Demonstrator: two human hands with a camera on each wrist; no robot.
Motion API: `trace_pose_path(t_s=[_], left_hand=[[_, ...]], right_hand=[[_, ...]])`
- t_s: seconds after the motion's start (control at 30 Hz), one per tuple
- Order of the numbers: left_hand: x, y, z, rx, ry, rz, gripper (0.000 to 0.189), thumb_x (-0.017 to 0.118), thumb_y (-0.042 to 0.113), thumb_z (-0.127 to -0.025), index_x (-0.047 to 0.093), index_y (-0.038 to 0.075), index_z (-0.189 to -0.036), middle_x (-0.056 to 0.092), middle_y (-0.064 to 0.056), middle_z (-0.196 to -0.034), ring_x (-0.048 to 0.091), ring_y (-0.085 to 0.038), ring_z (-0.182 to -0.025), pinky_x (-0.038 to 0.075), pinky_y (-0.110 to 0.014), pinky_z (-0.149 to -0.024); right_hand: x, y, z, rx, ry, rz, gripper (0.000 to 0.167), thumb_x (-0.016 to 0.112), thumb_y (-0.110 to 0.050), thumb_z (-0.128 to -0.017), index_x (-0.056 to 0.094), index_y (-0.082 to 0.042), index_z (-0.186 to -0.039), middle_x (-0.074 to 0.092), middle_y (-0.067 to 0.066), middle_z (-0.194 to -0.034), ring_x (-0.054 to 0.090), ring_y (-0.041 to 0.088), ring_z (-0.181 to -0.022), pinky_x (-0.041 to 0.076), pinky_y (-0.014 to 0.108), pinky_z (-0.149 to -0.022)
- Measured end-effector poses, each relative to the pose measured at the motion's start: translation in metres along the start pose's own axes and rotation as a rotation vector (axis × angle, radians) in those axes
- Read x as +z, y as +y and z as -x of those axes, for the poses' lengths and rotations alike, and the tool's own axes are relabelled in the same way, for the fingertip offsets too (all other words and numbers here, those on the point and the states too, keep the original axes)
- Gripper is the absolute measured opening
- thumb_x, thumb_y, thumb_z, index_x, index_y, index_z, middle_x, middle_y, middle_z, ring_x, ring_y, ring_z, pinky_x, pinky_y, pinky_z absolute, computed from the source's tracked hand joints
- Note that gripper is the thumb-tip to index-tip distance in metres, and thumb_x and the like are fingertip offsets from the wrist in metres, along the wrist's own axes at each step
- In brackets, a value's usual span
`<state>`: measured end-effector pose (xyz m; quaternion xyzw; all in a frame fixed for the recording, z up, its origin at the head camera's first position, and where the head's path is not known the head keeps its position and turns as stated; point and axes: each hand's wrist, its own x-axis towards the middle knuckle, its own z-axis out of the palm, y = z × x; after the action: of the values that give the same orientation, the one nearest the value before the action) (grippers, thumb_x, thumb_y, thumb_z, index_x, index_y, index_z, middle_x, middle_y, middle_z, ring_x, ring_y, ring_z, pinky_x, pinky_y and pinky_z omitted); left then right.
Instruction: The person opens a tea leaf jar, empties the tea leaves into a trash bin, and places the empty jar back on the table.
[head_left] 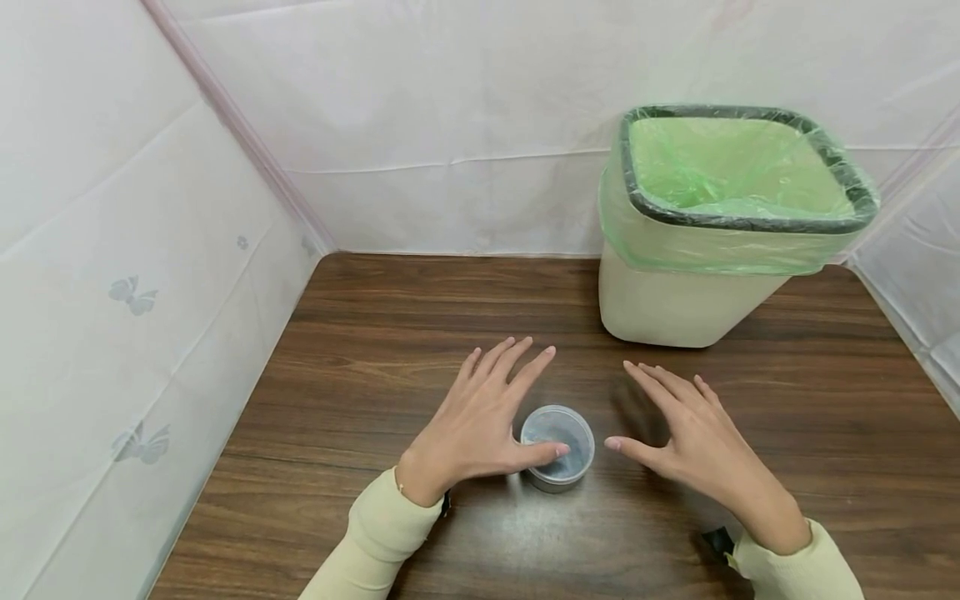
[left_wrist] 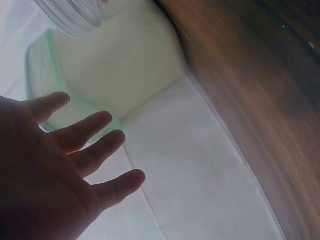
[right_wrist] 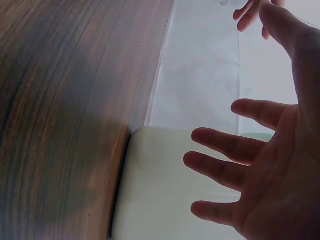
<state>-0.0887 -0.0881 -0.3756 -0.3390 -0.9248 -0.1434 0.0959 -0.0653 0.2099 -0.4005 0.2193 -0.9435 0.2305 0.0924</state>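
A small round clear container (head_left: 557, 429) with a lid stands on the wooden table between the two hands. My left hand (head_left: 483, 417) is at its left side, fingers spread and straight, with the thumb reaching across the lid in the head view. To the right of the container, my right hand (head_left: 693, 429) hovers with fingers extended and nothing in it. The left wrist view shows the palm and spread fingers (left_wrist: 97, 135), with the clear container's rim (left_wrist: 75, 20) at the top. In the right wrist view the fingers (right_wrist: 222, 145) are apart too.
A cream trash bin (head_left: 675, 300) with a dark rim and a green plastic liner (head_left: 720, 250) stands at the back right of the wooden table (head_left: 360, 333). White sheeting (head_left: 450, 108) with bow prints hangs behind and along the sides.
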Motion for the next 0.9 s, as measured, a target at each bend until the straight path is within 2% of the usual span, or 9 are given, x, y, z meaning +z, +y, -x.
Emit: trace_pose_path(t_s=[0.57,0.9], left_hand=[[0.006,0.008,-0.003,0.059,-0.024,0.04,0.107,0.056,0.083,-0.078,0.026,0.024,-0.161,0.036,-0.009,-0.157,0.035,-0.03,-0.144,0.033,-0.059,-0.11],[0.011,0.012,-0.005,0.093,-0.031,0.042,0.108,0.058,0.084,-0.076,0.03,0.022,-0.16,0.041,-0.011,-0.153,0.041,-0.029,-0.138,0.04,-0.054,-0.104]], right_hand=[[0.003,0.0,0.003,-0.061,-0.006,-0.021,0.099,0.084,-0.059,-0.075,0.041,-0.019,-0.155,0.055,0.015,-0.142,0.056,0.035,-0.126,0.032,0.077,-0.098],[0.005,0.001,0.004,-0.057,-0.04,-0.023,0.102,0.083,-0.062,-0.073,0.041,-0.018,-0.155,0.054,0.017,-0.143,0.055,0.037,-0.127,0.031,0.075,-0.1]])
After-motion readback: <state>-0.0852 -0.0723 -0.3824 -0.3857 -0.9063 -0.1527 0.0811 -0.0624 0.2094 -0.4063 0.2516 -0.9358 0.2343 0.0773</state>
